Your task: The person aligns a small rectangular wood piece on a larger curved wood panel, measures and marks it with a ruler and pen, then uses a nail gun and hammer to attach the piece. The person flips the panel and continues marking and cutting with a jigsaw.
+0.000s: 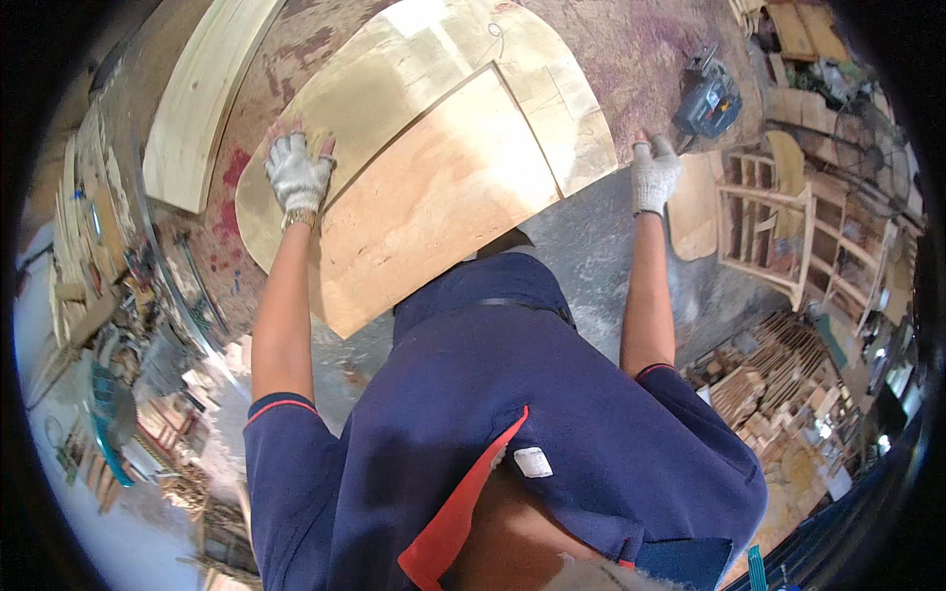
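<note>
My left hand, in a white fingerless work glove, lies flat with fingers spread at the left side of a rounded yellowish board. On top of that board rests a plywood sheet, its near corner jutting past the table edge toward my body. Just off the board's right end is my right hand, gloved the same way, its fingers curled in. Whether something small is inside them is hidden. Beyond it a blue and black jigsaw sits on the stained worktable.
A pale curved wooden panel lies at the far left of the table. To the right stand slatted wooden frames beside a rounded board. Offcuts are heaped at the lower right, with more scraps and tools at the left.
</note>
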A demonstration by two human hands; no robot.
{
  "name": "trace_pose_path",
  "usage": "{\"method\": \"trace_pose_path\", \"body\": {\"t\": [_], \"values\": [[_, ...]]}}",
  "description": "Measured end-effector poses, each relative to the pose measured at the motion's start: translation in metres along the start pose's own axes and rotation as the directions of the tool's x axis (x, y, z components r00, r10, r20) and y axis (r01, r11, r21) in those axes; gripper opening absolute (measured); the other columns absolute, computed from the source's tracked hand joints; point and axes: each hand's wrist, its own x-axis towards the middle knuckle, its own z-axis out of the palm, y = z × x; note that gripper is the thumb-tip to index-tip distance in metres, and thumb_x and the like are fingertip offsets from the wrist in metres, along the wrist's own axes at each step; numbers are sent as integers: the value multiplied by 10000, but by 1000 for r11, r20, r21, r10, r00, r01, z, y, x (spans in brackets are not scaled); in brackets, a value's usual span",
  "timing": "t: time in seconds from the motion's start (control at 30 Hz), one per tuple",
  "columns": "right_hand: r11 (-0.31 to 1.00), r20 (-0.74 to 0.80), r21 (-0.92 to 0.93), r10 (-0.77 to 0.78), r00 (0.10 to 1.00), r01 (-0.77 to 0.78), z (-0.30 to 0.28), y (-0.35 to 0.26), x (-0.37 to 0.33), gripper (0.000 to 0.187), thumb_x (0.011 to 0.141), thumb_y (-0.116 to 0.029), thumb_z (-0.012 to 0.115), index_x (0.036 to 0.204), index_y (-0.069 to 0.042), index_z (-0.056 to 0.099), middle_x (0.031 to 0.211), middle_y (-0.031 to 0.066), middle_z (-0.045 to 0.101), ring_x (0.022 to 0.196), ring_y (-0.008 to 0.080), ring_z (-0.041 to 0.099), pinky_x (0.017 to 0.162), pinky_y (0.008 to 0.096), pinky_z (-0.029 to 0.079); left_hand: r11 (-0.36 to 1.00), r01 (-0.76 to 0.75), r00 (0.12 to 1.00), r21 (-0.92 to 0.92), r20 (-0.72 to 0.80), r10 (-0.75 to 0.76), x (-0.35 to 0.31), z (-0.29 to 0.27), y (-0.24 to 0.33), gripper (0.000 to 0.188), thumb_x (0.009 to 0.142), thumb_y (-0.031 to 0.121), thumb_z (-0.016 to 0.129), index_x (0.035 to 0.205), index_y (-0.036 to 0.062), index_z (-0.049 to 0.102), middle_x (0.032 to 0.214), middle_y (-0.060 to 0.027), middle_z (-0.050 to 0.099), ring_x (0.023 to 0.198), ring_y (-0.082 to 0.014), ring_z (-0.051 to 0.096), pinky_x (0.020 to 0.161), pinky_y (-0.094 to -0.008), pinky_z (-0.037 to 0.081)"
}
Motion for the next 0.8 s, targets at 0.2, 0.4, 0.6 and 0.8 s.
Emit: {"method": "trace_pose_path", "body": {"t": [0.2,0.4,0.6,0.8], "values": [[965,55,-64,-253,966,256,54,35,13,380,897,-347,699,1005,15,739,879,248,715,825,370,710,745,417,531,999,50,998,19,32,-50,2,-10,10,841,918,681,549,1568,171,392,1645,-157,308,1539,-319,233,1228,-522,194],[798,321,548,77,944,-251,92,41,15,122,960,-152,651,925,-85,746,748,-23,623,593,94,526,508,274,429,992,82,996,-98,-32,-85,1,-13,15,810,937,701,479,1502,121,477,1603,-164,367,1507,-311,297,1216,-521,242],[980,164,197,-6,986,-27,81,35,22,318,940,-264,710,736,-23,667,619,-14,561,549,90,448,487,306,359,858,353,925,-373,3,-380,-11,-7,-6,475,831,339,682,1258,140,623,1394,-122,585,1345,-310,507,1143,-492,351],[971,157,233,13,988,-50,84,37,29,348,938,-278,720,675,-71,628,540,-4,509,480,97,436,436,305,343,976,189,968,-111,-144,-204,-75,-12,-43,535,892,251,633,1422,225,560,1532,-109,490,1443,-312,414,1174,-521,323]]}}
